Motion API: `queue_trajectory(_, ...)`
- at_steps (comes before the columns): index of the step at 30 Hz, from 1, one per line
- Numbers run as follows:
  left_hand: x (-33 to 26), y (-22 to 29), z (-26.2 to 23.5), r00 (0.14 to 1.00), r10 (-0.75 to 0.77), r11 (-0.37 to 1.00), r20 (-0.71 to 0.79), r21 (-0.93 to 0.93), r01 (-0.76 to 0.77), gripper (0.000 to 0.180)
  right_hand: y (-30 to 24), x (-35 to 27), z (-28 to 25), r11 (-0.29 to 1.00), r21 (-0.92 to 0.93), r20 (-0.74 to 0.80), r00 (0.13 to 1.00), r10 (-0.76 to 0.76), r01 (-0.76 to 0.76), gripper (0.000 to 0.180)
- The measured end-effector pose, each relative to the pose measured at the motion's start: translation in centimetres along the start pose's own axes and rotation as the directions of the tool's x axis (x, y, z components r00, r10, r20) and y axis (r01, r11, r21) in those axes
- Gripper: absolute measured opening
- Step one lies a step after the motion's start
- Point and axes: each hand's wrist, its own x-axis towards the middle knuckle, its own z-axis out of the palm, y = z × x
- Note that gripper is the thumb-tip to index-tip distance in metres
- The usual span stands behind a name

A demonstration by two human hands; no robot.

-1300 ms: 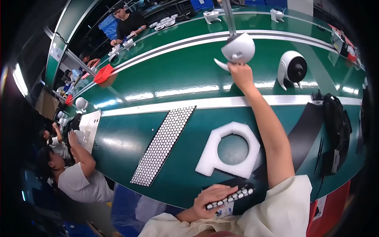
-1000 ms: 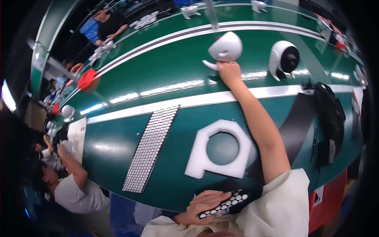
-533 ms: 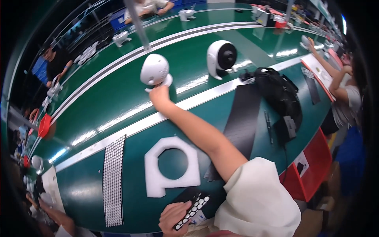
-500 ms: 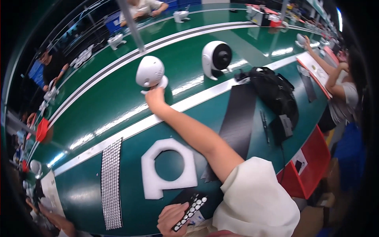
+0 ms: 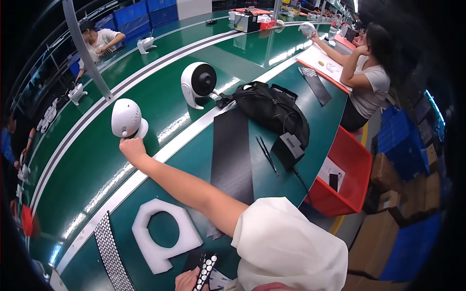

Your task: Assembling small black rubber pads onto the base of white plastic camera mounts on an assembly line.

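My right hand point(image 5: 132, 148) stretches across to the green belt, its fingers closed at the foot of a white egg-shaped device point(image 5: 126, 116) on a curved stand. The device stands upright with its back turned to me; my fingertips are partly hidden. At the lower edge my left hand point(image 5: 187, 280) grips a black strip with round white pads point(image 5: 206, 272). Between my hands lies a white foam piece with a round hole point(image 5: 141, 237). To its left is a longer sheet of round white pads point(image 5: 112, 250). A similar white device with a black round front point(image 5: 200, 81) stands farther along the belt.
A black sheet point(image 5: 232, 160), tweezers point(image 5: 267, 156), a black bag point(image 5: 272, 107) and a black box with a cable point(image 5: 288, 150) lie on the table. At right are a red bin point(image 5: 343, 194) and cardboard boxes point(image 5: 374, 240). A seated co-worker point(image 5: 366, 80) holds a white part.
My view has swung right, so the belt and table things sit farther left and more of the right side shows. My right hand stays at the device's foot; the left keeps the strip.
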Motion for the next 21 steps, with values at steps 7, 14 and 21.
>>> queue_trajectory(7,0.2,0.5,-0.3,0.999,-0.031,0.996,0.037,0.081,0.028,0.026,-0.8,-0.3,-2.3,0.916,0.249,-0.147,0.947,-0.285,0.315,0.011)
queue_trajectory(14,1.2,0.4,0.8,0.996,0.05,0.995,-0.07,0.094,-0.044,0.025,-2.1,0.4,-3.8,0.783,0.318,-0.482,0.802,-0.352,0.535,0.006)
queue_trajectory(21,1.2,-3.0,-2.0,0.994,0.048,0.993,0.096,0.106,-0.058,0.036,-2.3,0.6,-1.6,0.826,0.409,-0.126,0.921,-0.368,0.387,0.05)
